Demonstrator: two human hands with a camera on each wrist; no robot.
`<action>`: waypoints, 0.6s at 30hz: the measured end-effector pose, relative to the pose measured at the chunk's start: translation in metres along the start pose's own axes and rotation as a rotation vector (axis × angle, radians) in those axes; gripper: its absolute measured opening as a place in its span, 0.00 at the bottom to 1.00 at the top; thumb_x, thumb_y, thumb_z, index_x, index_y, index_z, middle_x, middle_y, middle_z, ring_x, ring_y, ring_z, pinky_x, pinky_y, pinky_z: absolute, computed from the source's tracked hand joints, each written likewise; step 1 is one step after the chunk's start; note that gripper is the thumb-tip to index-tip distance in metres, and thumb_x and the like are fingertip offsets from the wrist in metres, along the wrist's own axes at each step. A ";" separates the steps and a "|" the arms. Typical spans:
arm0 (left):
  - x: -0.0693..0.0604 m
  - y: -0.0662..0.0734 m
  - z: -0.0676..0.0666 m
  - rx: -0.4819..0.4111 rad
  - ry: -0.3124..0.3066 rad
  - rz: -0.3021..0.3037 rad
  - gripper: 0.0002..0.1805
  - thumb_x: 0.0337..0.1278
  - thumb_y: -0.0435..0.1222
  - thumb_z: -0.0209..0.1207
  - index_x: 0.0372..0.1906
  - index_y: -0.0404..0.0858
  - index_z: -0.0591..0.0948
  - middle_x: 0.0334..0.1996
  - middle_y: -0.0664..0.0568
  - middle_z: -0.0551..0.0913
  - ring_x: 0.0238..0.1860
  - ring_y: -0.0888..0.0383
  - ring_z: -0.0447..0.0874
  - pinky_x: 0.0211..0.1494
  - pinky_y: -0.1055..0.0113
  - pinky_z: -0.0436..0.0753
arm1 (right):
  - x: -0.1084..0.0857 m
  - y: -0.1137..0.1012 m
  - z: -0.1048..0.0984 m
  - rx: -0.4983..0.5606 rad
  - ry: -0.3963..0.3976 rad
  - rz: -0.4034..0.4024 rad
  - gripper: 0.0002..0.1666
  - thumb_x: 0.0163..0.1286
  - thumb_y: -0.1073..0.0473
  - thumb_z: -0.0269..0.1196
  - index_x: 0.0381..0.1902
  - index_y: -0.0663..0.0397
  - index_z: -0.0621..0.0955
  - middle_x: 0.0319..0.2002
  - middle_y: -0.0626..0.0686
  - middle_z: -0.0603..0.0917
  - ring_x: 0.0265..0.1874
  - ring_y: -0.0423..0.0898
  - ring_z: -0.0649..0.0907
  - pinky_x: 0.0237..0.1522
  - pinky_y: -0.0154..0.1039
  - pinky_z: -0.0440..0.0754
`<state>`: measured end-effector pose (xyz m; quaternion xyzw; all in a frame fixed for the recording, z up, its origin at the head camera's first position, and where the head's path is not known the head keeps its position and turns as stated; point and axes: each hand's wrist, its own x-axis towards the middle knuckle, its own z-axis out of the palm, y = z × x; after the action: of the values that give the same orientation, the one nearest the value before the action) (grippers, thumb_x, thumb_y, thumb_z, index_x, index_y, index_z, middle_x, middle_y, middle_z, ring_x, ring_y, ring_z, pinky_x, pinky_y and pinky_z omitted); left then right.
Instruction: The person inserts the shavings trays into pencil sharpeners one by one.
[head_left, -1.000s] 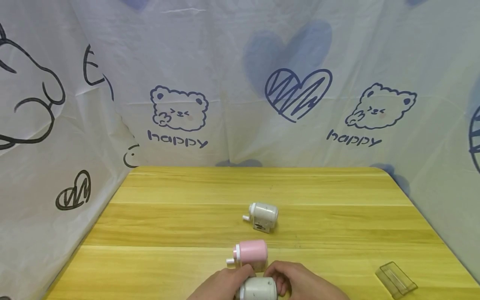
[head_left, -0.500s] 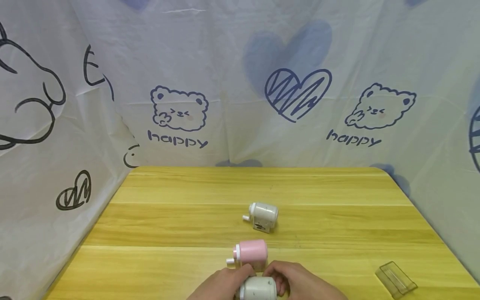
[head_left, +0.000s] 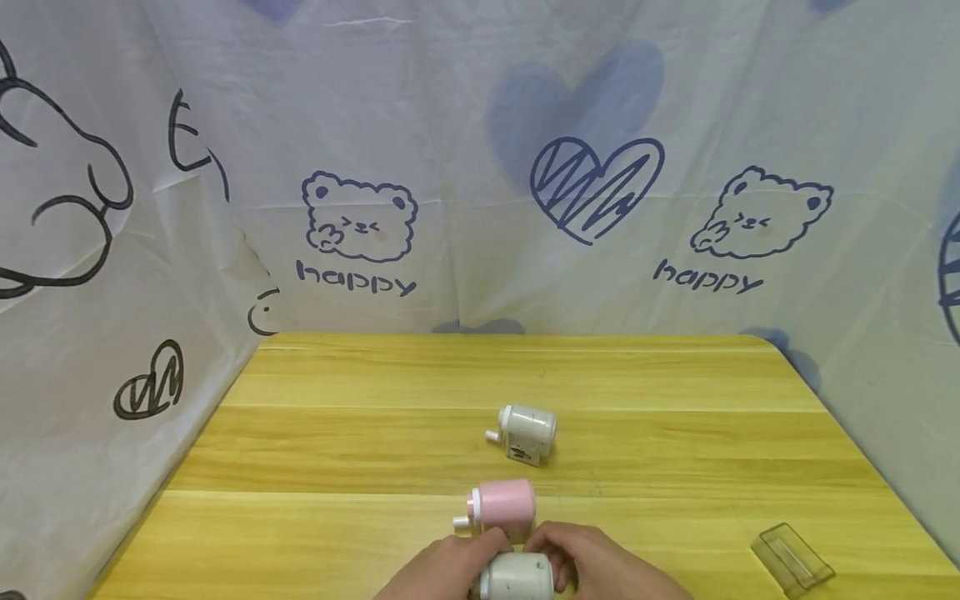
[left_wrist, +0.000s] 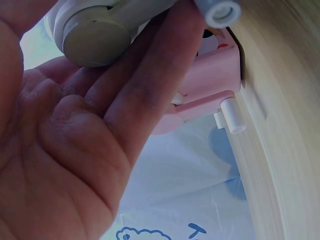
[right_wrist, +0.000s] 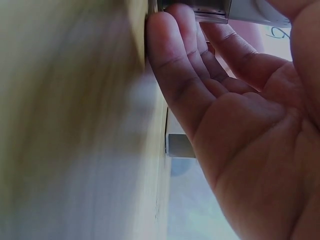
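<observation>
At the near table edge in the head view, my left hand (head_left: 453,567) grips an off-white hand-crank pencil sharpener (head_left: 517,577). Its round crank hub and arm show above the left fingers (left_wrist: 150,85) in the left wrist view. My right hand (head_left: 600,562) curls its fingers at the sharpener's right end. From the right wrist view, these fingers (right_wrist: 167,45) reach the clear lower part of the sharpener (right_wrist: 215,11); their exact contact is partly hidden. Just beyond both hands stands a pink crank sharpener (head_left: 507,504), its crank to the left.
Farther back on the wooden table (head_left: 337,450) stands another off-white crank sharpener (head_left: 529,432). A clear, smoky plastic tray (head_left: 792,560) lies near the right front. Printed cloth (head_left: 465,275) hangs behind the table and along its sides.
The right hand has shifted very slightly leftward toward the held sharpener. Otherwise hands and objects look the same.
</observation>
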<state>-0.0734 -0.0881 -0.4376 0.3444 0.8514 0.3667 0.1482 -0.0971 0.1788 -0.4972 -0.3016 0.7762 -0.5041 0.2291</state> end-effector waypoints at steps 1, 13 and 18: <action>0.000 0.000 0.000 -0.002 0.000 0.001 0.23 0.53 0.47 0.75 0.49 0.45 0.79 0.32 0.68 0.81 0.29 0.74 0.77 0.33 0.75 0.79 | 0.001 0.006 0.000 -0.005 -0.005 -0.018 0.28 0.61 0.52 0.78 0.55 0.49 0.79 0.43 0.39 0.83 0.37 0.33 0.81 0.38 0.33 0.83; 0.000 -0.001 -0.001 0.011 0.007 0.031 0.23 0.54 0.46 0.75 0.50 0.44 0.79 0.33 0.68 0.81 0.29 0.74 0.77 0.33 0.75 0.79 | -0.001 -0.021 -0.002 -0.020 -0.015 -0.021 0.27 0.61 0.55 0.78 0.55 0.53 0.79 0.44 0.39 0.82 0.38 0.32 0.80 0.40 0.32 0.82; 0.000 0.000 -0.001 0.009 0.013 0.028 0.22 0.53 0.46 0.75 0.49 0.45 0.78 0.33 0.68 0.81 0.29 0.74 0.77 0.33 0.75 0.78 | -0.001 -0.028 -0.001 0.007 -0.005 -0.020 0.27 0.60 0.60 0.78 0.54 0.55 0.79 0.42 0.39 0.82 0.36 0.32 0.79 0.39 0.32 0.82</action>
<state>-0.0744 -0.0884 -0.4374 0.3545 0.8491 0.3671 0.1361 -0.0903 0.1715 -0.4713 -0.3097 0.7708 -0.5085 0.2269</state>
